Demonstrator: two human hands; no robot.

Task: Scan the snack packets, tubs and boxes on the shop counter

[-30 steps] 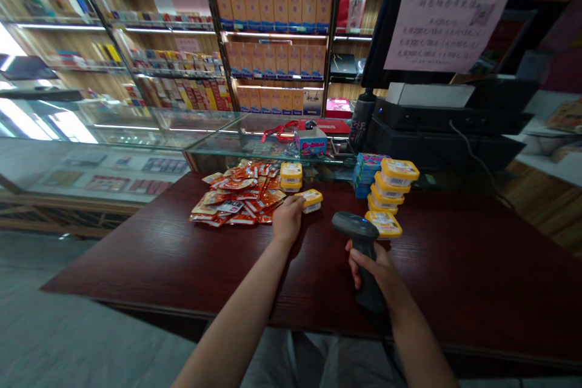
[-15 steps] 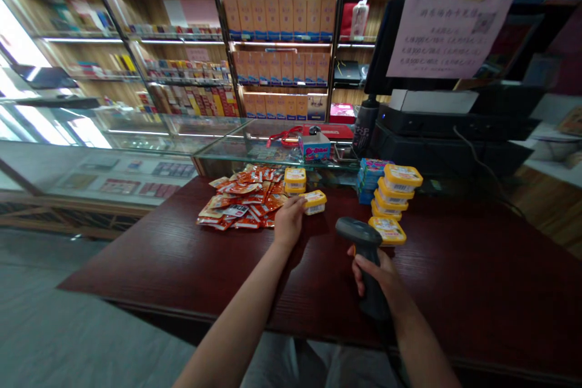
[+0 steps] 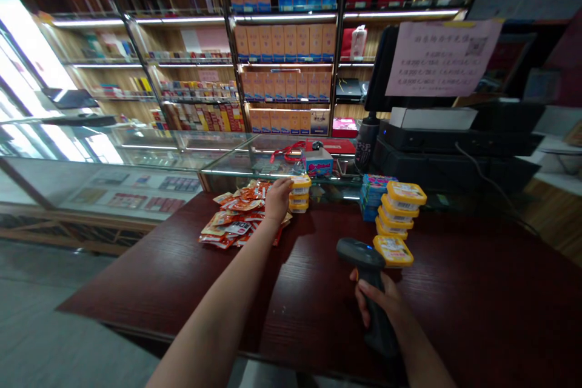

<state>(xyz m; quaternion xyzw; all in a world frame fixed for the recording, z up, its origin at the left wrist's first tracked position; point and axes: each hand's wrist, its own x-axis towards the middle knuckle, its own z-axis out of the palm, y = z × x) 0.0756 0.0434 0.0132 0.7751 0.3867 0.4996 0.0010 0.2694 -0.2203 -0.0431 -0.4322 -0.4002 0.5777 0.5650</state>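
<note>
While the left hand (image 3: 277, 201) pinches a tub (image 3: 301, 182), the right hand (image 3: 387, 298) grips a scanner (image 3: 361, 253).
On the counter (image 3: 150, 285), packets (image 3: 231, 227) lie heaped beside the left hand, whose fingers are bent nearly closed on the tub's left side, atop a short stack (image 3: 299, 204); rightward, the right hand wraps tightly around the scanner's handle, then come blue boxes (image 3: 370, 200), a taller tub stack (image 3: 398, 216) and, before it, one more yellow tub (image 3: 393, 251).

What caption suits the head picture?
Left hand touching the stack's top yellow tub, right hand gripping a scanner.
</note>
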